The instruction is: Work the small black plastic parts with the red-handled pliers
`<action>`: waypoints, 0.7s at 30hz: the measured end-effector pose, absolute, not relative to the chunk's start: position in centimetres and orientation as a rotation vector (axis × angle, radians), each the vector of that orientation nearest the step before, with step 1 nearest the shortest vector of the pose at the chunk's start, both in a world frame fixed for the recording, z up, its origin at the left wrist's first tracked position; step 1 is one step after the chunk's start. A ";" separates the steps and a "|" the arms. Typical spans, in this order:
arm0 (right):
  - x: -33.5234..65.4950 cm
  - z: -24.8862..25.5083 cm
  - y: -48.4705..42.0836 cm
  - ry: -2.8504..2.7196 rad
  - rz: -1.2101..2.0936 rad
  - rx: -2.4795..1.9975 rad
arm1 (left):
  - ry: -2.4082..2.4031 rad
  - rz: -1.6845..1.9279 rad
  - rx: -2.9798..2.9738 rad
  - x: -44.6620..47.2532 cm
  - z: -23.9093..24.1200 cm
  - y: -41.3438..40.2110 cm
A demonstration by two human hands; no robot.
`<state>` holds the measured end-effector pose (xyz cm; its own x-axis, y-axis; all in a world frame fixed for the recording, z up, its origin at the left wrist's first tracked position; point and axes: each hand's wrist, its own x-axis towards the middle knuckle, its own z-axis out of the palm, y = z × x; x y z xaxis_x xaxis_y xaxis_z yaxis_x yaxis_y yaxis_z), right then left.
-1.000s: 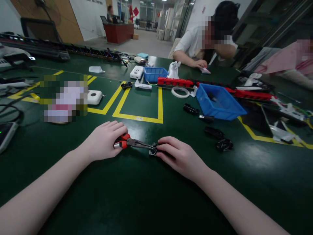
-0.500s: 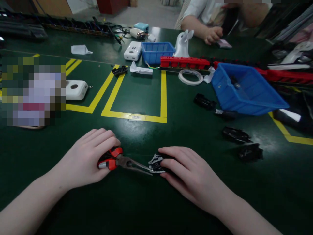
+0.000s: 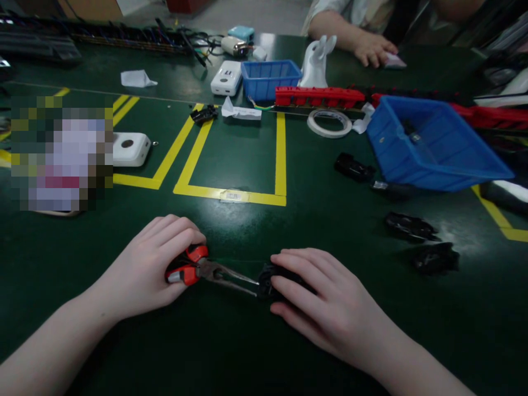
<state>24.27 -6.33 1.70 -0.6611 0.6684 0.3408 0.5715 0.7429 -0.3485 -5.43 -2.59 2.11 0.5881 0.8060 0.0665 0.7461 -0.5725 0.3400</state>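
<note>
My left hand [image 3: 154, 261] is closed round the red and black handles of long-nose pliers [image 3: 212, 270]. The pliers' jaws point right, and their tips meet the near end of a small black plastic part [image 3: 268, 280]. My right hand [image 3: 319, 286] grips that part from above, its fingers covering much of it. Whether the tips pinch the part or only touch it, I cannot tell. To the right of my right hand lie two more black plastic parts, one glossy [image 3: 410, 225] and one lower down [image 3: 437, 258].
A blue bin [image 3: 433, 159] stands at the right, with black parts [image 3: 355, 166] beside it. Behind are a tape roll [image 3: 329, 124], a red strip [image 3: 319, 97] and a smaller blue bin [image 3: 270, 82]. A white device [image 3: 131, 149] lies left. Across the table rests another person's hand [image 3: 373, 49].
The part in my right hand has turned: its grey-edged face showed before, now a dark side faces the pliers. The view has shifted slightly. The other person's hand has flattened out.
</note>
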 end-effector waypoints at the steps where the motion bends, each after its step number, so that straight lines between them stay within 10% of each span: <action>1: 24.1 1.7 -6.4 -2.483 0.289 -0.949 | 1.278 0.309 2.543 -5.4 2.2 -2.6; 21: 22.7 1.6 -6.7 -2.420 0.339 -1.063 | 1.249 0.445 2.563 -4.6 1.5 -2.9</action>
<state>22.73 -6.66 1.60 -0.5882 0.7423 0.3209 0.6256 0.6691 -0.4011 -4.59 -2.93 1.53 0.5847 0.7953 0.1601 0.7172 -0.5990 0.3561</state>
